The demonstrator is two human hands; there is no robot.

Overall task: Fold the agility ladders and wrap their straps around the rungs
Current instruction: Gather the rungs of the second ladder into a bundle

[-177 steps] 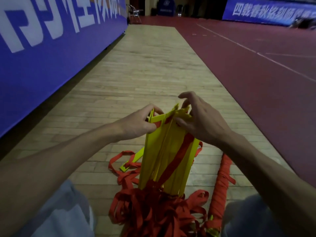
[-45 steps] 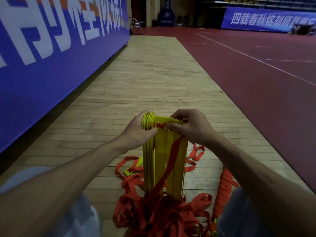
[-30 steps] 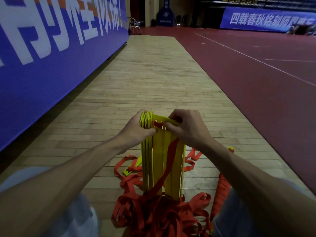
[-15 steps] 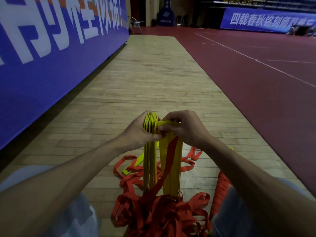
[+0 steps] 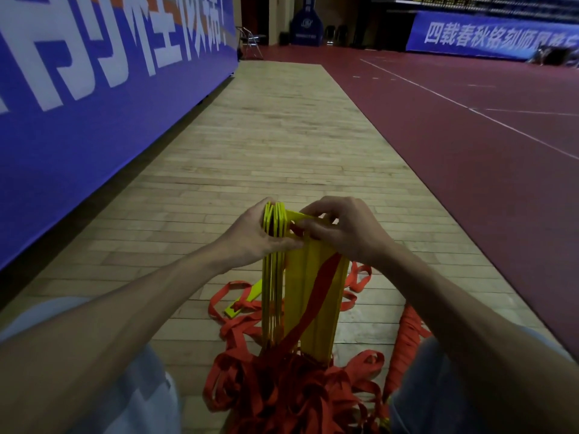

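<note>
Rungs (image 5: 274, 225) of the yellow agility ladder stood upright over the red straps (image 5: 291, 386) heaped on the floor, most stacked edge-on in the closed grip of my left hand (image 5: 247, 242) while my right hand (image 5: 347, 233) pinched the next flat rungs just beside them, so I judged folding unfinished, with squaring the stack and then wrapping to come.

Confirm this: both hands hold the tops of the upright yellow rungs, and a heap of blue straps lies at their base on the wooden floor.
Wrong colour: the head view shows the straps are red, not blue. Otherwise right: left hand and right hand hold the tops of the upright yellow rungs, the heap at their base on the wooden floor.
</note>
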